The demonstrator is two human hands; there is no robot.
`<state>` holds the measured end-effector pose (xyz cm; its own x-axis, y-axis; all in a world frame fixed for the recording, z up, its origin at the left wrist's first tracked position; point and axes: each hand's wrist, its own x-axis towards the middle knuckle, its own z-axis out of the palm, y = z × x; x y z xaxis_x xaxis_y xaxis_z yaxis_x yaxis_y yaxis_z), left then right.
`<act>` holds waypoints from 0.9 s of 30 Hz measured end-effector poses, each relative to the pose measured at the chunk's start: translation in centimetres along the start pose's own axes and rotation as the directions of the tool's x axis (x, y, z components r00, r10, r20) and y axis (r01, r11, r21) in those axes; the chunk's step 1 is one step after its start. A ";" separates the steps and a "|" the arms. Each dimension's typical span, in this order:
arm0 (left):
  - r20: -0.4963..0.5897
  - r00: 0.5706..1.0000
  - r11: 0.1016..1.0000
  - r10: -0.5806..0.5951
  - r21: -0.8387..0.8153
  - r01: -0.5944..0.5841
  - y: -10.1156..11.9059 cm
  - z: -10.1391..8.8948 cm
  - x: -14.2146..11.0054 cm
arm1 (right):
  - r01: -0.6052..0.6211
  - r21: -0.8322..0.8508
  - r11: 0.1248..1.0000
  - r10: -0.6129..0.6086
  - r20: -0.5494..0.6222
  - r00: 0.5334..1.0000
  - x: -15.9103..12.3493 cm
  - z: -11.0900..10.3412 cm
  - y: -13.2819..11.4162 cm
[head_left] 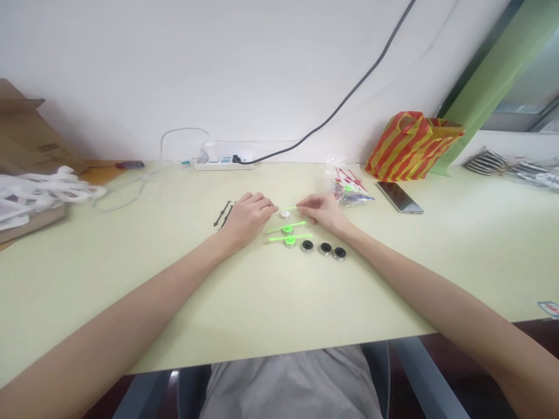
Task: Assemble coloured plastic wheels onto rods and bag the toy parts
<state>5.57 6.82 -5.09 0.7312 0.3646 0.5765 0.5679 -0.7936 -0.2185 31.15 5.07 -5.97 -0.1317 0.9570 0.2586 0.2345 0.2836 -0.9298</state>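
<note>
A thin green arrow (288, 208) spans the gap between my two hands, just above a small round piece with a white top (285, 215). My right hand (324, 210) pinches its right end. The fingertips of my left hand (252, 216) close at the other end, though the contact is small and partly hidden. Nearer to me, a green arrow (286, 228) and another green arrow (290, 239) lie across round clear bases. To their right sit three round pieces with black tops (325, 248). Black arrows (222, 214) lie beside my left hand, partly covered by it.
Behind my right hand lies a clear bag of coloured arrows (349, 186), near a phone (399, 197) and a striped bag (413, 148). A power strip (222, 165) with a dark cable (323, 121) stands by the wall. A cardboard box (35, 139) and white strips (43, 186) are left.
</note>
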 end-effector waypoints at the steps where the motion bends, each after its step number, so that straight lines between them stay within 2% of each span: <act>1: 0.007 1.000 1.000 -0.013 -0.018 0.014 0.0 0.1 0.0 | -0.001 -0.012 1.000 0.001 0.001 1.000 0.0 0.0 0.0; 9: 0.090 0.992 0.989 -0.087 -0.114 0.097 -0.2 0.3 0.0 | -0.006 -0.038 0.999 0.007 0.017 1.000 -0.1 -0.2 0.2; 13: 0.125 0.990 0.986 -0.070 -0.139 0.087 -0.2 0.2 0.0 | -0.006 -0.043 0.999 0.008 0.033 0.999 0.1 -0.1 0.4; 15: 0.146 0.988 0.988 -0.042 -0.141 0.063 -0.1 0.1 0.1 | 0.021 -0.070 0.997 -0.019 0.036 0.999 0.1 0.0 0.4; 20: 0.152 0.988 0.987 -0.016 -0.154 0.040 0.0 0.2 0.3 | 0.192 -0.188 0.963 -0.177 0.094 0.980 0.0 0.1 -0.1; 27: 0.167 0.986 0.970 -0.021 -0.236 0.061 0.1 0.5 0.5 | 0.217 -0.221 0.951 -0.189 0.140 0.972 0.1 0.2 -0.2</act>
<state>6.17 7.12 -5.19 0.7716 0.4577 0.4418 0.5063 -0.8623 0.0090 30.89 5.11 -5.81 -0.3068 0.8679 0.3906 0.4074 0.4907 -0.7702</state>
